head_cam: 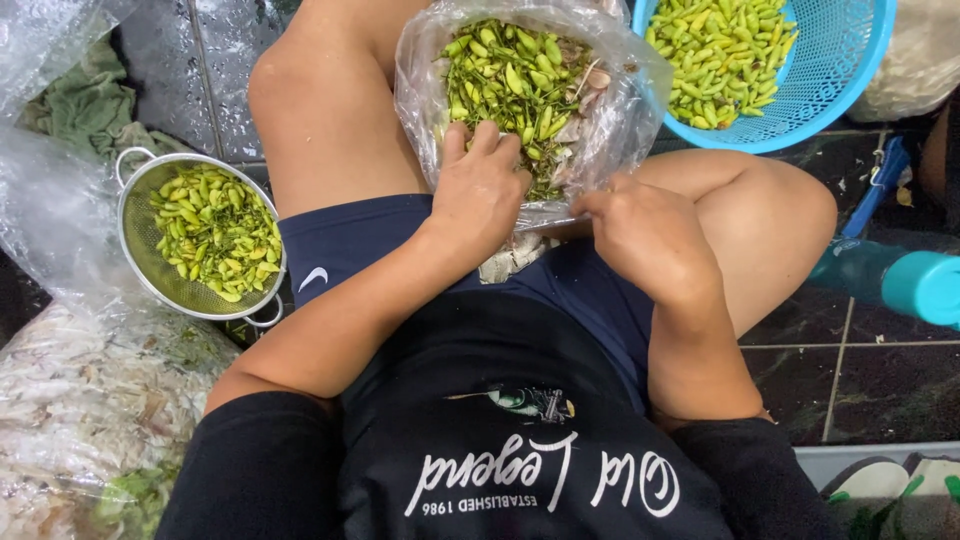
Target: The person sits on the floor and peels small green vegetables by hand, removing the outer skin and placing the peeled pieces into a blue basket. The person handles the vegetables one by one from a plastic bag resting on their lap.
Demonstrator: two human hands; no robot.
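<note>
A clear plastic bag [610,120] full of small green chillies [510,80] rests between my bare knees. My left hand [480,185] reaches into the bag's mouth, fingers curled down among the chillies. At the bag's near edge my right hand [645,230] is closed, fingers pinched together; what it holds is hidden. I sit on the floor in dark shorts and a black shirt.
A metal colander [135,250] of green chillies stands at my left. A blue plastic basket [840,70] of chillies sits at the upper right. A teal bottle [900,280] lies at the right. Plastic bags [90,400] of scraps lie at the lower left on dark wet tiles.
</note>
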